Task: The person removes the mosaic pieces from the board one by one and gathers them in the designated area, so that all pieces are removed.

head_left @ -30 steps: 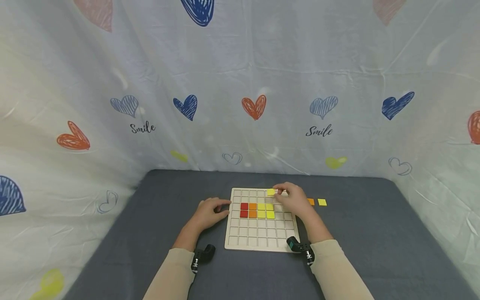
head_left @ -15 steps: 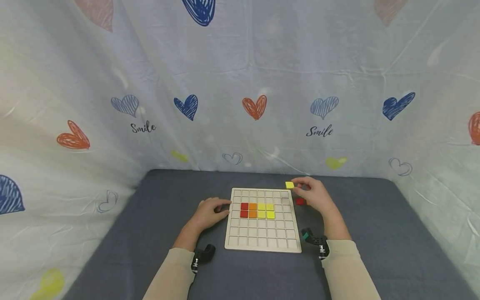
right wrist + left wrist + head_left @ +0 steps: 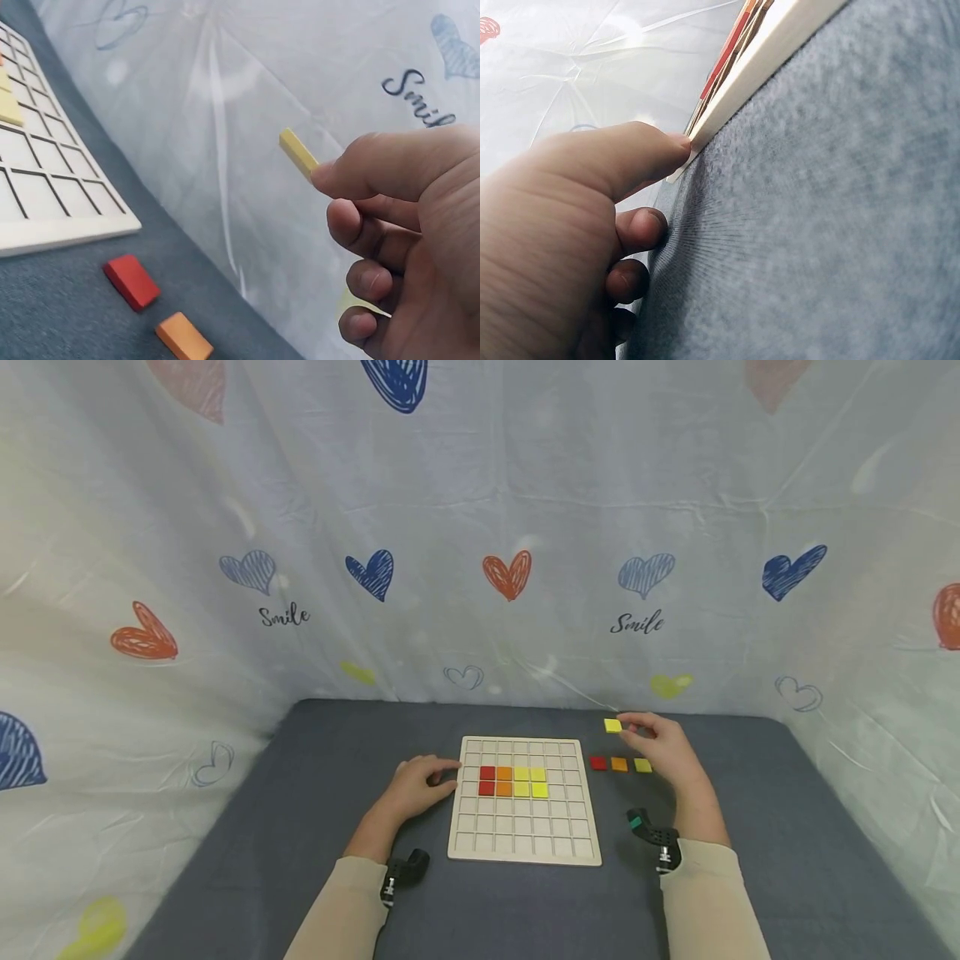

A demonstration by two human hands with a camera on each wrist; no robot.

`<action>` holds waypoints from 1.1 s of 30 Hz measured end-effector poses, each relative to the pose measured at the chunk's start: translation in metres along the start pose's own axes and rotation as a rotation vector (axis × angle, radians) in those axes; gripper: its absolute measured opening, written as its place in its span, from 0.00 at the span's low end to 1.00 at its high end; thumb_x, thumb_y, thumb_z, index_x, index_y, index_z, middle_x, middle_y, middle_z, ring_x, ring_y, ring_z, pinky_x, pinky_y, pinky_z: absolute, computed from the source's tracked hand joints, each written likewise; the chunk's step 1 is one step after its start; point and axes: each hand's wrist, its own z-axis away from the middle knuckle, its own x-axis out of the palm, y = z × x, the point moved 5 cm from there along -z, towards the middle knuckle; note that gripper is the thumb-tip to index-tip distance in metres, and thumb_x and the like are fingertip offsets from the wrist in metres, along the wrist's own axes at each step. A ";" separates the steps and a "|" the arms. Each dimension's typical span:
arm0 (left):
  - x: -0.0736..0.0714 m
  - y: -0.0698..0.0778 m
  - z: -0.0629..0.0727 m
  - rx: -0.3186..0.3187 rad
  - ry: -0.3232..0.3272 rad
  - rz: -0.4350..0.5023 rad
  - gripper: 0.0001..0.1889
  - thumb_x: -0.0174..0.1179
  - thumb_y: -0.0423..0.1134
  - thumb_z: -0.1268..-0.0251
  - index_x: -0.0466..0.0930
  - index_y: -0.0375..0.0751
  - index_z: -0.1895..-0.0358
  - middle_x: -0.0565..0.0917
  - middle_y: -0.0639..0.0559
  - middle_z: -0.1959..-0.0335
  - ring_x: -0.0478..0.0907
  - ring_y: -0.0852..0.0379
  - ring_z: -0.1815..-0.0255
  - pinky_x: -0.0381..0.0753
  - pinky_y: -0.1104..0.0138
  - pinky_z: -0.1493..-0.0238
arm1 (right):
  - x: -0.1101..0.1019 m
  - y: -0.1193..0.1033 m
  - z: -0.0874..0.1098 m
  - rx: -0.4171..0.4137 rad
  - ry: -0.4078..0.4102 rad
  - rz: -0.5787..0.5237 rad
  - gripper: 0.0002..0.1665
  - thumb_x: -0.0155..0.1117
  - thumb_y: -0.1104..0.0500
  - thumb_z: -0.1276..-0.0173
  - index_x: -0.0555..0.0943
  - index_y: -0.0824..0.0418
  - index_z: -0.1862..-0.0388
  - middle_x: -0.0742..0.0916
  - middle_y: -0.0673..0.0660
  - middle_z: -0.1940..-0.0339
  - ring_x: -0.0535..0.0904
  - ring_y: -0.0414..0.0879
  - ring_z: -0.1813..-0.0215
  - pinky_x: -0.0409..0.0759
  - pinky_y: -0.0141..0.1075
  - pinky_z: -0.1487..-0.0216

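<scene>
My right hand (image 3: 663,752) pinches a yellow square tile (image 3: 612,726) between thumb and fingers, raised beyond the row of loose tiles. In the right wrist view this tile (image 3: 298,154) shows nearly edge-on. The wooden grid board (image 3: 525,827) lies flat on the table, with red tiles (image 3: 487,781), orange tiles (image 3: 504,781) and yellow tiles (image 3: 530,782) set in two rows of its cells. At the board's left edge rests my left hand (image 3: 418,785), fingers relaxed. Its thumb touches the board's side (image 3: 727,97) in the left wrist view.
Right of the board, a loose red tile (image 3: 597,763), an orange tile (image 3: 618,764) and a yellow tile (image 3: 642,765) lie in a row. The dark grey table (image 3: 360,727) ends at a white curtain (image 3: 435,635) printed with hearts.
My right hand has moved right, carrying the yellow tile from above the board's far edge to off the board. The loose red tile has come into view. My left hand stays put.
</scene>
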 end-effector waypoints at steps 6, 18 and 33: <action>-0.001 0.001 0.002 -0.009 -0.005 0.006 0.19 0.70 0.45 0.32 0.86 0.53 0.39 0.69 0.59 0.76 0.63 0.59 0.72 0.58 0.55 0.57 | -0.016 0.013 0.003 0.032 0.028 0.030 0.23 0.63 0.54 0.23 0.81 0.65 0.36 0.79 0.60 0.53 0.70 0.51 0.64 0.70 0.42 0.66; -0.001 0.002 0.001 -0.012 -0.017 0.009 0.20 0.71 0.47 0.33 0.86 0.53 0.39 0.68 0.58 0.76 0.63 0.59 0.72 0.58 0.55 0.57 | -0.042 0.052 0.019 0.148 0.075 0.108 0.24 0.58 0.56 0.22 0.78 0.69 0.34 0.79 0.64 0.52 0.71 0.54 0.60 0.70 0.45 0.63; -0.001 0.001 0.001 0.001 -0.011 0.023 0.20 0.71 0.46 0.33 0.86 0.53 0.39 0.68 0.59 0.76 0.63 0.59 0.72 0.58 0.54 0.56 | -0.036 0.087 0.019 0.272 0.009 0.223 0.19 0.56 0.65 0.25 0.79 0.74 0.40 0.81 0.70 0.53 0.76 0.60 0.55 0.74 0.54 0.53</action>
